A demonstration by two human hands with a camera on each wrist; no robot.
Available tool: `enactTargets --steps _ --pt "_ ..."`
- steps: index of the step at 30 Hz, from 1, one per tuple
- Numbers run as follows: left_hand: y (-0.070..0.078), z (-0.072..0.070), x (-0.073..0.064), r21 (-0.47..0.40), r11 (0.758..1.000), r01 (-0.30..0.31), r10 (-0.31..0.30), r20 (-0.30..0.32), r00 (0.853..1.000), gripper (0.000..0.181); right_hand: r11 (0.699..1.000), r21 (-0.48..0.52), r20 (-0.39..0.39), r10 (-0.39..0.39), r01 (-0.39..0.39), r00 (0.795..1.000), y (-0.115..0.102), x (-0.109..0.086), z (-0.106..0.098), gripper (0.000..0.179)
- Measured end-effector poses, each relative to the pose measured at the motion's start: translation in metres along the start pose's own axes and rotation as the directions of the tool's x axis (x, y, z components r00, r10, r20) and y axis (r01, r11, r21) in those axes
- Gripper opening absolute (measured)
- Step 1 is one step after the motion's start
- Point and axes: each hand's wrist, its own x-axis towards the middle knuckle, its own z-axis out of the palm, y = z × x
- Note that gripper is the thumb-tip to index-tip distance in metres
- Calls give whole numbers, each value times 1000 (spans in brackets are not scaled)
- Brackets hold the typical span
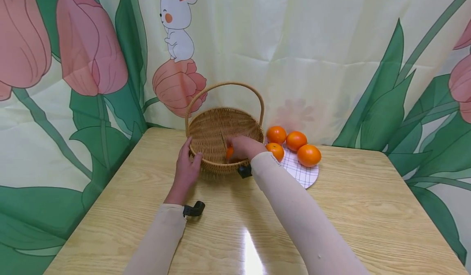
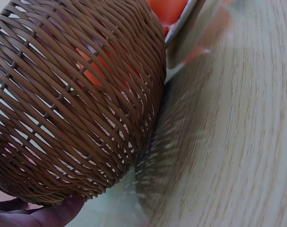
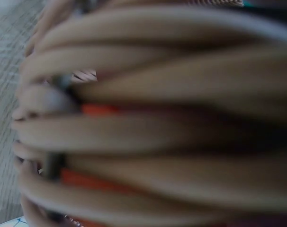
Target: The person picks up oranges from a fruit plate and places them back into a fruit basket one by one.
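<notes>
A wicker basket (image 1: 220, 128) with a tall arched handle (image 1: 225, 83) stands at the back of the table. My left hand (image 1: 187, 171) holds its left rim; in the left wrist view, fingertips (image 2: 63, 210) touch the wicker. Inside the basket my right hand (image 1: 241, 147) grips an orange (image 1: 229, 152), partly hidden by the fingers. Orange patches (image 3: 98, 182) show through the weave in the right wrist view, where basket strands fill most of the picture.
Right of the basket, several oranges (image 1: 309, 155) sit on and around a white plate (image 1: 307, 177) with a grid pattern. Beneath is a light wooden table (image 1: 368, 209). A curtain (image 1: 331, 42) printed with tulips and a rabbit hangs behind.
</notes>
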Motion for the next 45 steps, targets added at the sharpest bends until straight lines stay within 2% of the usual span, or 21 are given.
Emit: enactTargets --steps 12,30,45 --pt "-2 0 0 6 1000 7 -7 5 1000 62 1000 -11 29 10 -10 1000 -2 1 -2 55" --pt "-1 0 0 11 1000 27 -27 12 1000 63 998 -58 27 8 -7 1000 -1 -2 -7 63" --pt "-1 2 -2 -4 1000 31 -31 4 1000 63 998 -57 -9 4 -4 1000 4 -19 -20 62"
